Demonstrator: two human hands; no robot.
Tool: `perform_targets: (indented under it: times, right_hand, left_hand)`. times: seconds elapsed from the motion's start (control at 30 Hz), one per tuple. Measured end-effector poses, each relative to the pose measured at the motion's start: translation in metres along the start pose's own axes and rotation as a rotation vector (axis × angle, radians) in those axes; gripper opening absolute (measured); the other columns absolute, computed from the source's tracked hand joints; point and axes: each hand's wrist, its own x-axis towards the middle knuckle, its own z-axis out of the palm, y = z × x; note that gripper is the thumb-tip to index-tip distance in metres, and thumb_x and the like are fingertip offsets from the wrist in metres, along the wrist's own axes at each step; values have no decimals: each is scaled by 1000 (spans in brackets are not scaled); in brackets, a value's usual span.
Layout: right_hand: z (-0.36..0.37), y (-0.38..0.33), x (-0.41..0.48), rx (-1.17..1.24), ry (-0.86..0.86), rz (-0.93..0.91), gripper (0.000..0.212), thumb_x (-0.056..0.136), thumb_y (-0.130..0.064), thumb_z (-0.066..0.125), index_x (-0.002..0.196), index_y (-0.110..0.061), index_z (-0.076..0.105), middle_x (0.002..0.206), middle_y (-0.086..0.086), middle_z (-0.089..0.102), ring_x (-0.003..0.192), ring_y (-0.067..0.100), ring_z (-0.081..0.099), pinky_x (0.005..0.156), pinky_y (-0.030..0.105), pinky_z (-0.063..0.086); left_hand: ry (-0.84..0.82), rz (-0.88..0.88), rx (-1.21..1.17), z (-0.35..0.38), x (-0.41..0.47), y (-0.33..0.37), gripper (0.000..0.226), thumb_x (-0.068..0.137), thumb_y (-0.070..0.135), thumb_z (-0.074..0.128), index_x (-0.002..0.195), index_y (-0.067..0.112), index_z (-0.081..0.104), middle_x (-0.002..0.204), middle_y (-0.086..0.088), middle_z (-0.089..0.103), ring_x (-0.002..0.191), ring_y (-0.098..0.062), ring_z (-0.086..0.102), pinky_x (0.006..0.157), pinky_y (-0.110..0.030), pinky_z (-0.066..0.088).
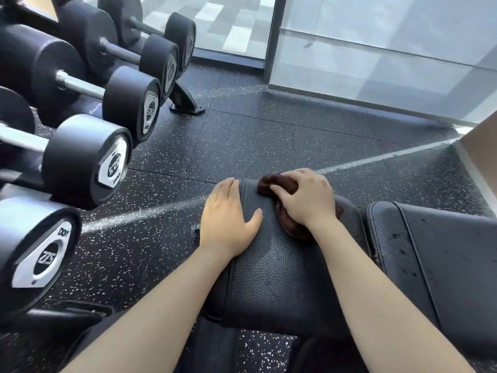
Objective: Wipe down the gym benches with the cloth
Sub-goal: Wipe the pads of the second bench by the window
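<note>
A black padded bench seat lies below me, its grained leather facing up. My right hand presses a crumpled dark brown cloth onto the seat's far end; part of the cloth also shows under my wrist. My left hand lies flat with spread fingers on the seat's left edge, holding nothing. A second black pad of the bench sits to the right, separated by a narrow gap, with dark specks on it.
A rack of black dumbbells with chrome handles runs along the left, its foot on the floor. Speckled black rubber flooring surrounds the bench. Glass panels stand at the back; a light-brown wall edge is at right.
</note>
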Motion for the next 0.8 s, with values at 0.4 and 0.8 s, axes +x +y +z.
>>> perform_targets:
  times: [0.4, 0.8]
  right_hand:
    - [-10, 4, -33, 109, 11, -51, 34, 78, -53, 64, 108, -36, 67, 118, -10, 62, 110, 24, 55, 95, 37, 43]
    - [-14, 28, -52, 40, 116, 201, 37, 83, -55, 58, 113, -35, 64, 131, -8, 53, 121, 26, 44, 99, 42, 38]
  left_hand:
    - [-23, -19, -50, -3, 4, 0, 59, 84, 34, 53, 133, 5, 39, 142, -10, 36, 133, -25, 27, 112, -32, 18]
    - [-135, 150, 86, -3, 6, 7, 51, 89, 33, 48, 136, 15, 44, 144, -6, 39, 134, -23, 32, 111, -47, 24]
